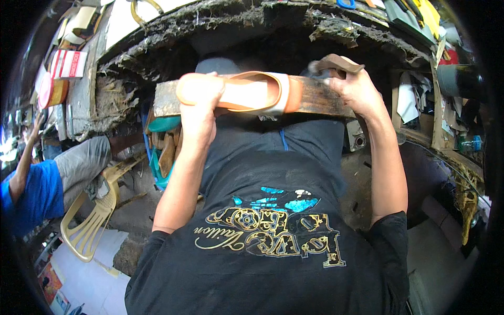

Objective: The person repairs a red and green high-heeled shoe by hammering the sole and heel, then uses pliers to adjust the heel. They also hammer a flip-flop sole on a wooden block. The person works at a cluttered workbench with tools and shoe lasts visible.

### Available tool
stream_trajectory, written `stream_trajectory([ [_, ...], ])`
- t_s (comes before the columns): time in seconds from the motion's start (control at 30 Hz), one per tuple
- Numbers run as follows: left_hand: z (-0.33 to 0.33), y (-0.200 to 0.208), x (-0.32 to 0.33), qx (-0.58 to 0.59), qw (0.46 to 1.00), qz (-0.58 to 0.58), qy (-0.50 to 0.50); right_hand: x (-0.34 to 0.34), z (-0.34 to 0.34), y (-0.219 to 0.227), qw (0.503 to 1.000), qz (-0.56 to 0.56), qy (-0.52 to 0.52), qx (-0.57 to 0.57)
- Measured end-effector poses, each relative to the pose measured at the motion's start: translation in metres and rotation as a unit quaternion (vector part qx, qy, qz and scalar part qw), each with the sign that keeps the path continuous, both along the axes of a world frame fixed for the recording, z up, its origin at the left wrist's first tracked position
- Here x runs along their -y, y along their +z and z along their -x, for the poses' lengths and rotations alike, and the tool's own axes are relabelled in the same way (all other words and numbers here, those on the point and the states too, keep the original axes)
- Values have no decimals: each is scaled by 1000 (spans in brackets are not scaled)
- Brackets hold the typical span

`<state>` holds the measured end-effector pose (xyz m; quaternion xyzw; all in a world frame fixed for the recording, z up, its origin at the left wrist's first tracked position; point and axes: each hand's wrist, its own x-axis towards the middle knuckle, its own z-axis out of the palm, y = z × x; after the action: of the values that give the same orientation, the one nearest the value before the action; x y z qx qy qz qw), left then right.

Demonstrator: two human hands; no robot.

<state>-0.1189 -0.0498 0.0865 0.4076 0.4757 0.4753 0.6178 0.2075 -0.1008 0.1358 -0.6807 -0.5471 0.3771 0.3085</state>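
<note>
Across my lap lies a worn wooden board [324,97], stained dark on its face. On it rests an orange sandal [240,107] with a pale insole and a light strap at the toe, its heel to the left. My left hand [202,102] grips the sandal near the heel, fingers wrapped round its edge and partly hidden behind it. At the board's right end, my right hand [357,90] has its fingers closed on a curved, brownish-grey strip [340,64]. What that strip is made of I cannot make out.
A ragged-edged workbench [210,26] stands in front of me. At the left, another person in a blue shirt [35,191] is beside a beige plastic chair [94,215]. Shoe-shaped forms [167,152] lie left of my legs. Cluttered shelves [438,105] are on the right.
</note>
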Motion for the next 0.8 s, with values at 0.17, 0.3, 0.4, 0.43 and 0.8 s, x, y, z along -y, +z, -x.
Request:
stream_trajectory([
  [0.17,-2,-5,4,-140,985,-100,21,24,18,42,983,-54,-176,-15],
  [0.3,-7,-2,-2,-168,979,-115,19,13,47,12,975,-126,-33,182],
  [0.4,-9,1,-7,-180,976,-122,5,1,28,-10,950,99,134,265],
  [0.43,-9,2,-7,-179,976,-125,2,3,27,-14,972,-49,101,206],
  [0.8,-26,3,7,-217,959,-182,2,2,16,41,995,-89,2,36],
])
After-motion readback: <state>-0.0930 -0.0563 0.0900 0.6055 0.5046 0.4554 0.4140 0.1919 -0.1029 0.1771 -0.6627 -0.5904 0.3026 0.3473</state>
